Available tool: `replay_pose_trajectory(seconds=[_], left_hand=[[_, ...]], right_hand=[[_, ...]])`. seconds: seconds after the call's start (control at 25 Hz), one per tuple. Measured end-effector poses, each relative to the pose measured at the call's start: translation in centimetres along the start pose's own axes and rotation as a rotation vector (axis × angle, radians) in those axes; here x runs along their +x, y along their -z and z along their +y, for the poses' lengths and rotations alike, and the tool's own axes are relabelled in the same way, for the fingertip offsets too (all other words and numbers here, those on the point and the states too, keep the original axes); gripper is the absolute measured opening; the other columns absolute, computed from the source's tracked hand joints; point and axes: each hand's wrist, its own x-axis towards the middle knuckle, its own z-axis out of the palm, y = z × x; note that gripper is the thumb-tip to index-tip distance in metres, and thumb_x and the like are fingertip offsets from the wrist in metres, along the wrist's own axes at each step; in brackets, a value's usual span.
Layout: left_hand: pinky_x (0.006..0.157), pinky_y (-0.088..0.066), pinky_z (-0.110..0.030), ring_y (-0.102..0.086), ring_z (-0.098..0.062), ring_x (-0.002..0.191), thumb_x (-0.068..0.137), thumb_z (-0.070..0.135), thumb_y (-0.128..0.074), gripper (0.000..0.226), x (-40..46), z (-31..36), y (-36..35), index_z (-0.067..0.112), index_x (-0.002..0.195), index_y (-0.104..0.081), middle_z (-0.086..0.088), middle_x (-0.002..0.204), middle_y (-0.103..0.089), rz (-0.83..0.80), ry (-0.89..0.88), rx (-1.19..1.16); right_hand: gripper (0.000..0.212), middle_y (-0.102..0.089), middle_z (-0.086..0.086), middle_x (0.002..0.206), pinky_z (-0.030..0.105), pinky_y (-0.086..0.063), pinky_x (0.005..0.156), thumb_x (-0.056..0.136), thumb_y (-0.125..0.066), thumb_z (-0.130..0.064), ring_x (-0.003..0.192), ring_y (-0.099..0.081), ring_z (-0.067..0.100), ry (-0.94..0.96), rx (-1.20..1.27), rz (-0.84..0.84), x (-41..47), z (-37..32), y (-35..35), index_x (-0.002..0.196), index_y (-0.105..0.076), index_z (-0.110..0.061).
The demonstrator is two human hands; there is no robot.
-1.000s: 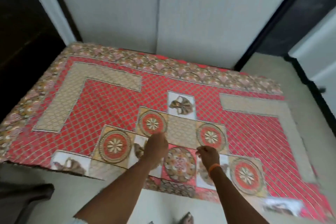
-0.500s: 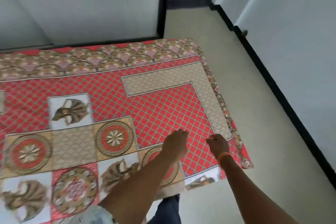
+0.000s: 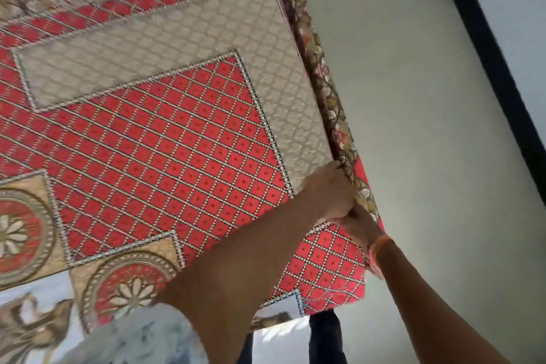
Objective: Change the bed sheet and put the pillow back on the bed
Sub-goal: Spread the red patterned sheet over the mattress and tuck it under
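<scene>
Red patterned bed sheet (image 3: 165, 139) is being gripped at its 4 o'clock edge: left hand (image 3: 328, 195) clenching the floral border, right hand (image 3: 359, 226) pinching beside it.

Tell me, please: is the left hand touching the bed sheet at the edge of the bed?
Touching. The head view shows the left hand curled over the bed sheet at its floral border, with no gap.

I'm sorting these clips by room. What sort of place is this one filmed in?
Most likely a bedroom at home. A red patterned bed sheet covers a bed, both hands work at its side edge, and a plain floor with a dark skirting strip runs alongside.
</scene>
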Motion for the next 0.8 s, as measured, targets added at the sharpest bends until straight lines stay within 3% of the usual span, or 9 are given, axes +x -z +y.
replay_pose_trajectory(seconds=[0.12,0.28,0.44,0.52,0.56,0.64,0.72,0.8], left_hand=[[0.101,-0.034,-0.035,-0.062,-0.018,0.099,0.095,0.028,-0.047,0.027,1.6,-0.1,-1.0,0.018,0.092,-0.072,0.003,0.099,-0.071,0.028,0.039,-0.03],[0.104,-0.037,-0.036,-0.061,-0.021,0.103,0.092,0.025,-0.048,0.026,0.2,-0.9,-1.4,0.017,0.092,-0.072,0.0,0.098,-0.07,0.008,0.099,-0.099],[0.093,-0.043,-0.038,-0.059,-0.023,0.092,0.089,0.029,-0.046,0.028,-3.5,-2.5,-4.8,0.014,0.083,-0.069,-0.006,0.093,-0.069,-0.06,0.228,-0.226],[0.092,-0.043,-0.038,-0.058,-0.022,0.09,0.089,0.031,-0.045,0.032,-5.6,-2.8,-6.2,0.011,0.085,-0.069,-0.005,0.092,-0.07,-0.072,0.243,-0.137],[0.095,-0.041,-0.039,-0.059,-0.022,0.092,0.09,0.032,-0.045,0.033,-6.3,-2.9,-6.3,0.012,0.087,-0.071,-0.004,0.091,-0.07,-0.09,0.216,-0.072],[0.101,-0.037,-0.039,-0.06,-0.021,0.096,0.091,0.034,-0.045,0.032,-6.2,-2.6,-5.9,0.017,0.091,-0.072,-0.002,0.092,-0.07,-0.096,0.206,-0.009],[0.106,-0.031,-0.039,-0.059,-0.021,0.103,0.093,0.036,-0.044,0.032,-5.3,-1.6,-5.8,0.018,0.099,-0.07,-0.001,0.101,-0.071,-0.11,0.241,-0.01],[0.112,-0.021,-0.045,-0.052,-0.024,0.116,0.092,0.041,-0.044,0.036,-5.2,0.1,-6.2,0.021,0.109,-0.068,-0.002,0.112,-0.069,-0.134,0.294,0.024]], right_hand=[[0.046,-0.07,-0.012,0.105,0.02,-0.051,0.086,0.065,-0.081,-0.023,0.096,-0.065,0.003,0.034,0.136,-0.103,0.5,0.3,0.1,0.107,-0.063,-0.022],[0.037,-0.072,-0.01,0.1,0.035,-0.052,0.094,0.062,-0.078,-0.028,0.093,-0.067,0.005,0.036,0.064,-0.157,-0.1,-1.6,-0.3,0.097,-0.068,-0.024],[0.069,-0.07,-0.006,0.115,0.041,-0.05,0.098,0.058,-0.08,-0.052,0.108,-0.064,0.016,0.01,-0.086,-0.332,-0.7,-2.5,-4.7,0.118,-0.064,-0.024],[0.076,-0.068,-0.008,0.119,0.044,-0.05,0.098,0.056,-0.08,-0.065,0.11,-0.063,0.017,0.019,-0.173,-0.346,-0.5,-1.9,-7.1,0.12,-0.06,-0.03],[0.069,-0.068,-0.007,0.118,0.044,-0.05,0.097,0.059,-0.081,-0.06,0.109,-0.063,0.016,0.029,-0.149,-0.337,-0.6,-1.9,-7.9,0.118,-0.06,-0.03],[0.042,-0.069,-0.001,0.114,0.035,-0.052,0.093,0.072,-0.083,-0.026,0.102,-0.062,0.01,0.038,-0.017,-0.307,-1.3,-2.0,-8.1,0.108,-0.061,-0.026],[0.044,-0.067,-0.003,0.112,0.022,-0.049,0.086,0.074,-0.08,-0.012,0.1,-0.06,0.004,0.03,0.067,-0.33,-1.9,-2.1,-7.1,0.112,-0.059,-0.024],[0.05,-0.066,-0.009,0.109,0.019,-0.047,0.084,0.075,-0.08,-0.009,0.101,-0.06,0.004,0.01,0.041,-0.42,-1.8,-1.6,-5.4,0.119,-0.057,-0.018]])
